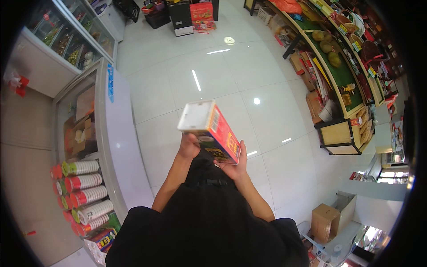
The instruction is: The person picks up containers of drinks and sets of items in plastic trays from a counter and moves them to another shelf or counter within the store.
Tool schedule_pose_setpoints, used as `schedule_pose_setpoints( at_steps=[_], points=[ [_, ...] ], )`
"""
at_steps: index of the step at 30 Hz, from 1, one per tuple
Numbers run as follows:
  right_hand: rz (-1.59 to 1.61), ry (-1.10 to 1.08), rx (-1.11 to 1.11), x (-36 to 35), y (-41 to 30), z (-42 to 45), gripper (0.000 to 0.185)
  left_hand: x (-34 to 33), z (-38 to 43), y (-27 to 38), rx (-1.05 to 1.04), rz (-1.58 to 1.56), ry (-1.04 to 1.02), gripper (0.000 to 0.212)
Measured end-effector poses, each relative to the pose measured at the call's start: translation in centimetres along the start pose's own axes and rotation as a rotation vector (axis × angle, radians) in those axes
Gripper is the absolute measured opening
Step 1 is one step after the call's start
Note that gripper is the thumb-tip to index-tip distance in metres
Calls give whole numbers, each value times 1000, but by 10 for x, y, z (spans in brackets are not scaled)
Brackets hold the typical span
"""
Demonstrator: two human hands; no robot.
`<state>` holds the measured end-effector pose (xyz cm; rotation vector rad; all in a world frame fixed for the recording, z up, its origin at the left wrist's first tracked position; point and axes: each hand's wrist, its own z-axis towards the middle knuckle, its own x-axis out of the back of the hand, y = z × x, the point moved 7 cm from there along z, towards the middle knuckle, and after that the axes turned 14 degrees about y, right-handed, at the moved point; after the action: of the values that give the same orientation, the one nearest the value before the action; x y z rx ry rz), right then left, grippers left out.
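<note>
Both my hands grip a long printed carton (223,135), coloured red and dark blue, in front of my body. Its white end panel (196,115) tilts up toward the camera and away from me. My left hand (189,146) holds the side below that white end, with part of the fingers hidden by the carton. At the other end, my right hand (236,163) cups the lower right corner, thumb along the red side. The carton is slightly blurred and bears writing and a printed code.
A glass-topped chest freezer (116,133) runs along my left, with stacked cups (87,183) on it. Tiered produce shelves (350,80) with large green fruit (333,59) curve along the right. Boxes (181,18) stand ahead on the tiled floor (213,66). A cardboard box (323,222) sits at lower right.
</note>
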<state>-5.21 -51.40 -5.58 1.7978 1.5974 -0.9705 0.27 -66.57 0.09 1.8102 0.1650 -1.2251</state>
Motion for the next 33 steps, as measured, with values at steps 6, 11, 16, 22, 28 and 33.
schedule_pose_setpoints(
  at_steps=[6, 11, 16, 22, 28, 33],
  points=[
    [-15, 187, 415, 3, -103, 19, 61, -70, 72, -5, -44, 488, -267, 95],
    [-114, 283, 608, -3, -187, 19, 54, -95, 123, -21, 174, 594, -438, 89],
    [5, 488, 626, 8, -227, 13, 50, -116, 171, -56, 392, 482, -496, 91],
    [30, 588, 878, 0, -277, -12, 49, -130, 227, -106, 473, 385, -662, 92],
    [57, 649, 1102, -1, -291, -41, 45, -161, 250, -144, 698, 383, -740, 98],
    [158, 826, 1229, 36, -292, -82, 46, -181, 240, -191, 871, 469, -874, 95]
  ],
)
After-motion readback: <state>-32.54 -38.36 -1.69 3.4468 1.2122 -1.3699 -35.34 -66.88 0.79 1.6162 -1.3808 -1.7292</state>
